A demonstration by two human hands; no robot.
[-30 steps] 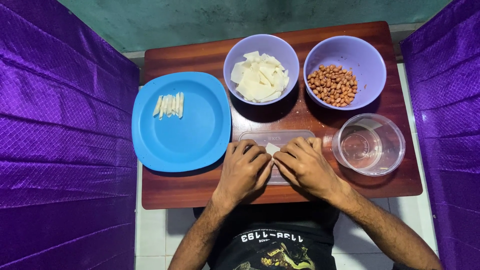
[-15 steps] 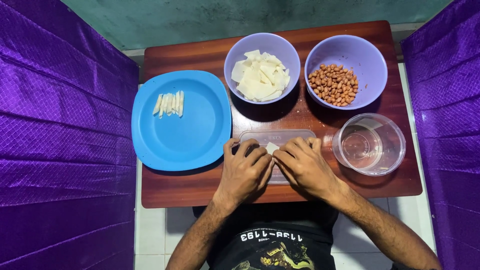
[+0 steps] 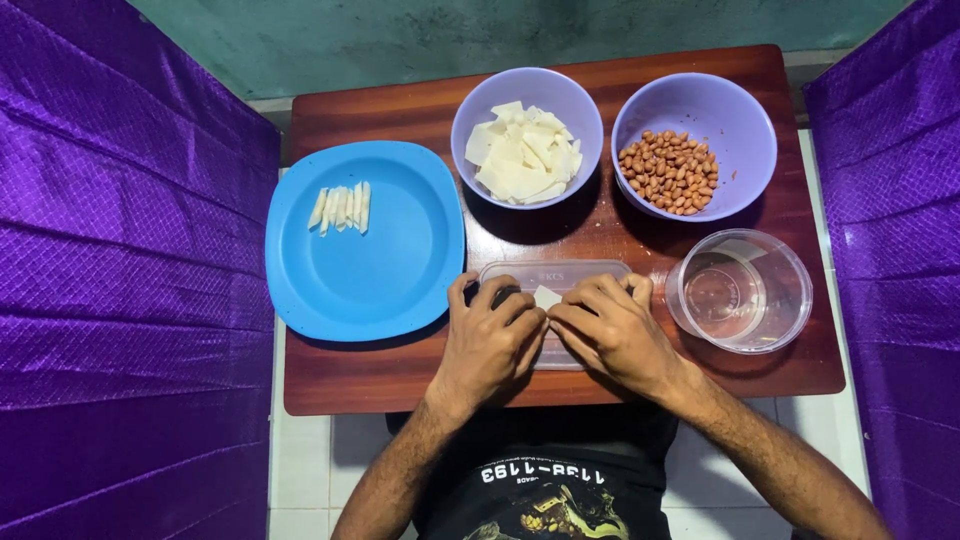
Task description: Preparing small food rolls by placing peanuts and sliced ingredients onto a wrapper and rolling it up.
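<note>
A brown wooden table (image 3: pixel 400 375) carries a blue plate (image 3: pixel 390 270) with a row of pale strips (image 3: pixel 340 207), two lilac bowls and an empty clear round container (image 3: pixel 745 290). On a clear lid (image 3: pixel 560 275) at the front edge, the left hand (image 3: pixel 490 340) and right hand (image 3: pixel 610 330) meet, fingers closed together on a small white piece (image 3: pixel 546 297) between them.
</note>
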